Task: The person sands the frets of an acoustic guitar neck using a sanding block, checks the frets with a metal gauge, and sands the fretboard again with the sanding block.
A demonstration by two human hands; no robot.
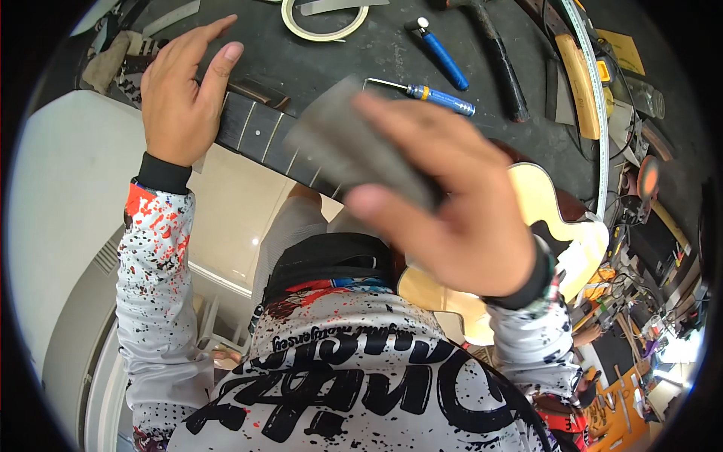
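An acoustic guitar lies across in front of me, its pale wooden body [538,188] on the right and its dark fretboard [256,135] running up to the left. My right hand [474,196] grips a grey block [346,135] between thumb and fingers over the fretboard. Motion smears both, so whether the block touches the frets I cannot tell. By the far left end of the neck, my left hand [177,98] has its fingers stretched out and thumb apart, holding nothing.
On the dark bench lie a roll of tape [290,22], a small blue-handled hammer [444,56], a blue-handled hooked tool [440,98] and a larger dark hammer [501,64]. A wooden-backed tool [578,87] and a long ruler [602,113] are at right, beside a cluttered area.
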